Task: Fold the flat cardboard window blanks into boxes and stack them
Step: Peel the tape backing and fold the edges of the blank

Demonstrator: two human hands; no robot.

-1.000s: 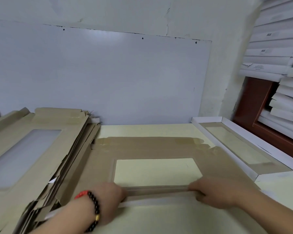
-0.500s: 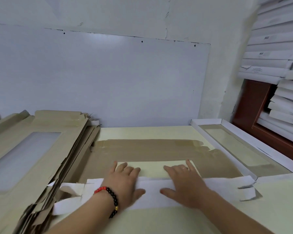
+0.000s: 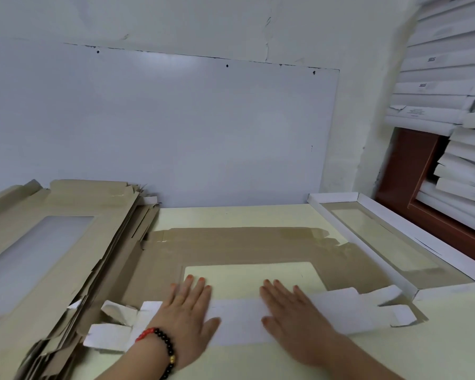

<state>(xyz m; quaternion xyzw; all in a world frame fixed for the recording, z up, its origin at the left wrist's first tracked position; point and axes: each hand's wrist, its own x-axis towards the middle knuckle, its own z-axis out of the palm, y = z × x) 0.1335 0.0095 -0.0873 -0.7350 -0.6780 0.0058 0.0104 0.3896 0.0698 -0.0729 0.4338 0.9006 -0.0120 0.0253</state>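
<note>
Well, both palms lie flat — left hand (image 3: pixel 185 311) and right hand (image 3: pixel 294 314) pressing the folded white flap (image 3: pixel 237 322) of the brown window blank (image 3: pixel 244 242); writing on stacked white boxes (image 3: pixel 433 105) beyond the right hand — unreadable.

A big white board (image 3: pixel 159 127) leans on the cracked wall (image 3: pixel 231 23) behind the pale yellow surface (image 3: pixel 231 218). A brown wooden frame (image 3: pixel 412 171) stands at the right.
</note>
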